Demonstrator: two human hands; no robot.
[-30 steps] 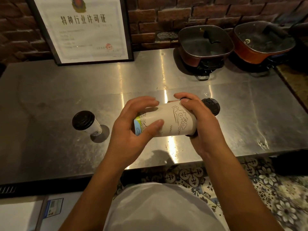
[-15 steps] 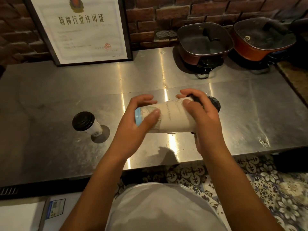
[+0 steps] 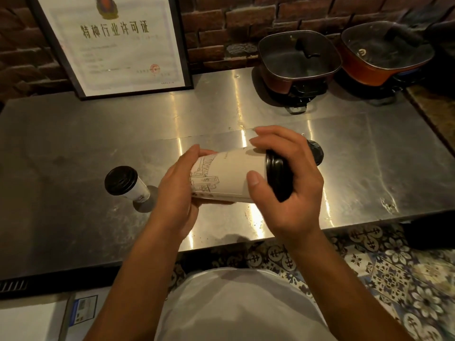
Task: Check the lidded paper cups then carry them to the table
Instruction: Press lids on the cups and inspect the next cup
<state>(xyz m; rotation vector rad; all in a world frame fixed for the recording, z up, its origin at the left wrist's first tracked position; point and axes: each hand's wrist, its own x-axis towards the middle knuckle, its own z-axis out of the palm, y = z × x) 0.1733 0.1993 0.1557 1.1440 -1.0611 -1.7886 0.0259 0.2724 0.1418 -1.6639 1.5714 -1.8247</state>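
Lidded paper cup [image 3: 226, 177] held sideways above the steel counter [image 3: 369, 156], left hand [image 3: 177, 193] gripping its base, right hand [image 3: 293, 183] curled round its black lid [image 3: 277, 178].

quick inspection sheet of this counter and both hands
surface: steel counter, glare streaks
job's things: held cup lying sideways above the counter, black lid on; second cup upright at left, lidded; a third black lid peeks behind the right hand
clutter: two lidded pans, framed certificate
grips: left hand at the cup's base, right hand around its lid end
cables: nothing seen
surroundings: brick wall, patterned floor tiles
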